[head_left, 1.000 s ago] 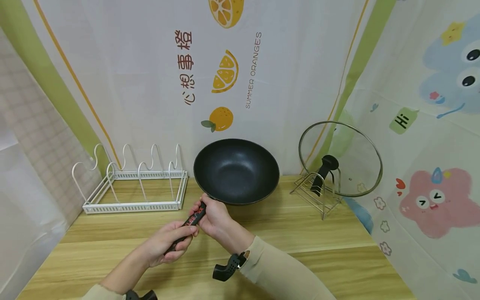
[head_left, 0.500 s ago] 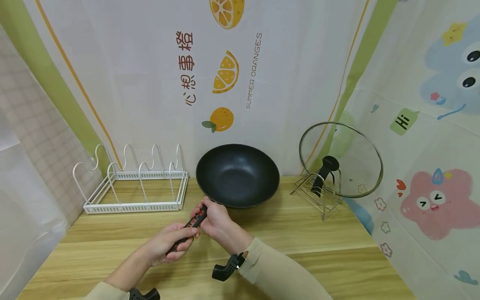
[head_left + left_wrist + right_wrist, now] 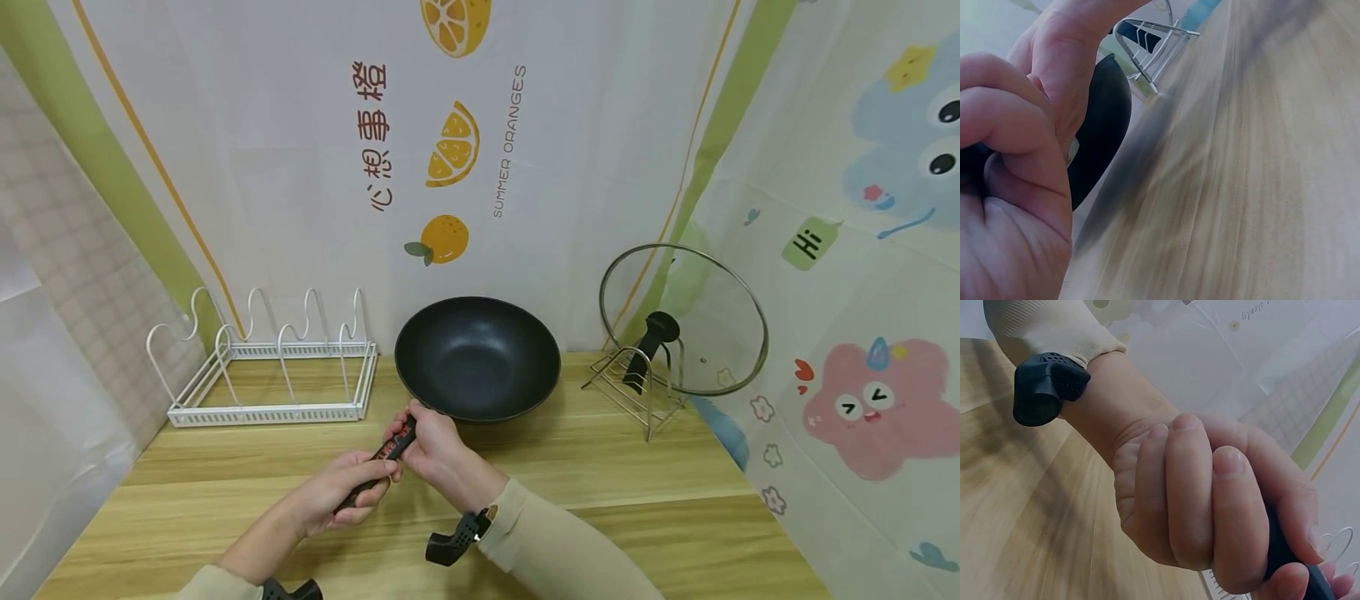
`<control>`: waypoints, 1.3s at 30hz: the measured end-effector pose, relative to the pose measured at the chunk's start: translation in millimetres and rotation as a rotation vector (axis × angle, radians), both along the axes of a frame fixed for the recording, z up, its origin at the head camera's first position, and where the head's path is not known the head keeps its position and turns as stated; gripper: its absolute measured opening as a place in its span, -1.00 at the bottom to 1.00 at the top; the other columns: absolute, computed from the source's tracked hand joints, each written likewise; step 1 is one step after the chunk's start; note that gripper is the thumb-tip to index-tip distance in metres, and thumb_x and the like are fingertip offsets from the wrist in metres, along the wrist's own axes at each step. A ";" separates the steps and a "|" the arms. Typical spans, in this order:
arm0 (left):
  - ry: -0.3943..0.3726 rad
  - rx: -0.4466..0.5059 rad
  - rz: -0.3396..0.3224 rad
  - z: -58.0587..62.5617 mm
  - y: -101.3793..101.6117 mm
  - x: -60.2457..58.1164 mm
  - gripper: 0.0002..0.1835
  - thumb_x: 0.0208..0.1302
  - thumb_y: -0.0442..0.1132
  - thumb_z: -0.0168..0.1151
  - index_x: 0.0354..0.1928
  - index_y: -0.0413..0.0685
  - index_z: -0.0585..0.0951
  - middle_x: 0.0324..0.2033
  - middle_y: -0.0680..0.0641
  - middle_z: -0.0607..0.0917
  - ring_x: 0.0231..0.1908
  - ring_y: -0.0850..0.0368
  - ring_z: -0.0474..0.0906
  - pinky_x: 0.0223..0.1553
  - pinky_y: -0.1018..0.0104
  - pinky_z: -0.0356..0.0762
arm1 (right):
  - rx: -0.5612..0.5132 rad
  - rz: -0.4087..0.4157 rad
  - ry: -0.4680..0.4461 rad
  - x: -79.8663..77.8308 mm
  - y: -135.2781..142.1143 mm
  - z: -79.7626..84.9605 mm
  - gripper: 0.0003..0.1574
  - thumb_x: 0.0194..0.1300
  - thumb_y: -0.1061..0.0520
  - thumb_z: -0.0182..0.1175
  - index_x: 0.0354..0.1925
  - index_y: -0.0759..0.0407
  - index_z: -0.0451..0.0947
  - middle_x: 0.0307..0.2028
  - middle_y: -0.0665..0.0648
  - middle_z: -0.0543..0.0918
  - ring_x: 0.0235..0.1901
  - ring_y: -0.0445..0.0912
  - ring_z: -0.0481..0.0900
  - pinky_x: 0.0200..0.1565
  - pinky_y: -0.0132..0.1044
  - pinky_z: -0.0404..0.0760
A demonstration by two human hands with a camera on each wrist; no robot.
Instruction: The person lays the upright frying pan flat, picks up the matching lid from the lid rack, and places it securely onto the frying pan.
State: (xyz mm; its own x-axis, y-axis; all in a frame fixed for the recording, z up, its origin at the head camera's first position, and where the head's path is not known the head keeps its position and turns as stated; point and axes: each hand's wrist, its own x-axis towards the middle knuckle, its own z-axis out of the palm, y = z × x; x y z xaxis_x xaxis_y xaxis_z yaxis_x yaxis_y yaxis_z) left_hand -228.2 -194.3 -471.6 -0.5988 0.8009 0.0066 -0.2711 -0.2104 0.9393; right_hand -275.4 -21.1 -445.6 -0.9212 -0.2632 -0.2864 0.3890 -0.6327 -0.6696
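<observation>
From my station I see a wooden table [image 3: 600, 542] with pale grain. The pan [image 3: 477, 358] is at its far part, in front of a white curtain [image 3: 555, 167] printed with oranges. To the right of the pan, a second curtain [image 3: 780, 242] with cartoon figures runs along the side. The white rack [image 3: 270, 413] stands to the left of the pan; to its right, the lid [image 3: 708, 312] stands on edge in a wire stand [image 3: 636, 407].

Both hands hold the pan by its handle [image 3: 397, 439], which points from the bowl to the near left. The right hand [image 3: 438, 442] is nearest to the pan's rim, with fingers curled around the handle. The left hand [image 3: 341, 492] wraps the handle farther from the bowl, its thumb lying on top. The right forearm comes in a beige sleeve [image 3: 555, 533] from the near right of the pan, the left one from the near left.

The pan's inside faces the head camera; I cannot tell if its bottom touches the wood. Behind the pan, the table's far edge meets the curtain. In the head view, its rim comes near to the rack on one side and the wire stand on the other. Before the pan, right of the hands, a broad stretch of wood shows.
</observation>
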 end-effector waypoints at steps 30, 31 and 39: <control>-0.038 0.026 -0.029 -11.2 2.1 1.2 -0.75 0.80 -0.22 -0.17 0.06 -0.06 0.54 -0.55 0.26 0.50 -0.69 0.51 0.44 -0.70 0.57 0.26 | 0.008 -0.004 -0.024 2.7 4.3 -11.2 -0.67 0.83 0.12 -0.20 -0.20 0.16 0.32 -0.32 0.04 0.37 -0.33 -0.14 0.35 -0.11 -0.31 0.47; -0.037 0.025 -0.029 -11.4 2.1 1.2 -0.75 0.80 -0.22 -0.17 0.06 -0.06 0.54 -0.55 0.26 0.50 -0.69 0.51 0.44 -0.70 0.56 0.24 | 0.009 -0.004 -0.024 2.8 4.4 -11.4 -0.67 0.83 0.11 -0.20 -0.19 0.16 0.31 -0.32 0.04 0.38 -0.33 -0.14 0.35 -0.11 -0.31 0.47; -0.029 0.027 -0.033 -13.4 2.7 0.5 -0.75 0.80 -0.22 -0.17 0.04 -0.05 0.54 -0.56 0.26 0.49 -0.70 0.51 0.44 -0.74 0.45 0.09 | 0.001 -0.011 -0.039 2.2 4.1 -13.6 -0.68 0.83 0.12 -0.19 -0.18 0.17 0.32 -0.32 0.05 0.38 -0.33 -0.14 0.36 -0.12 -0.32 0.47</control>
